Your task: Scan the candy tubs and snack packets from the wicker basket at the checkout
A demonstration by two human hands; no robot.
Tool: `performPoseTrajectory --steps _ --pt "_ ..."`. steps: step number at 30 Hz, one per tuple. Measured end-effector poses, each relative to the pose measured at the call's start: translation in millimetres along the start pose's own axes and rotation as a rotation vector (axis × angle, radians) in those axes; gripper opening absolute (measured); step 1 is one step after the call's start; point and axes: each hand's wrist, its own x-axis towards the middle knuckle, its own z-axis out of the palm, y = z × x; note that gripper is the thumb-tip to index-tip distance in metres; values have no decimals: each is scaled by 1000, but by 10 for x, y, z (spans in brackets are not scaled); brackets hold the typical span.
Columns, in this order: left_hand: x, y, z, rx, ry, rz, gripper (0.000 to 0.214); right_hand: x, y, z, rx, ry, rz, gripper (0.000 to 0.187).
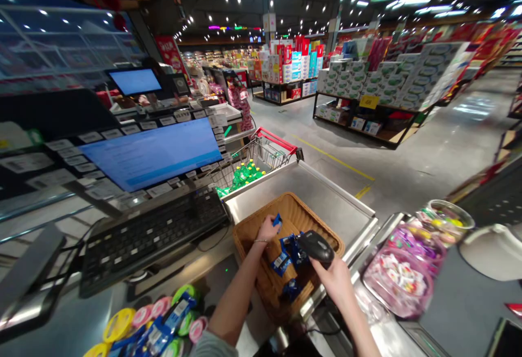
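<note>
My left hand [268, 229] is inside a brown woven basket [290, 200], its fingers closed on a small blue packet [277, 219]. In my right hand [332, 278] is a black barcode scanner [315, 246], its head over the right part of the basket. Several blue packets [281, 263] lie on the basket floor, some partly hidden under the scanner. The basket rests on a metal checkout counter [326, 194]. Beside my left forearm, more blue packets [173, 313] lie among round tubs with yellow, pink and green lids [119, 324].
Left of the basket are a black keyboard [155, 232] and a lit monitor [155, 153] edged with barcode labels. A shopping cart [273, 148] with green bottles stands beyond the counter. Pink tubs of candy [402, 278] sit at the right. Boxed goods [391, 82] fill shelves farther off.
</note>
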Motion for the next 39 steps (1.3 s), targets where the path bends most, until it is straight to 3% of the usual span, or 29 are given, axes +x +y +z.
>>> performPoseTrajectory --steps 6,11,21,39 --pt "-501 -121 -200 -599 48 6 41 -143 -224 26 -26 -35 -86 36" --pt "-880 -99 -317 -1087 22 -85 33 -272 -356 122 -10 -94 -155 27" --pt "-1273 -204 -578 -1182 138 -90 21 -464 -574 231 -211 -135 -167 19" --pt "-1382 -264 -731 -1224 194 -91 19 -592 -639 308 -164 -198 -193 23"
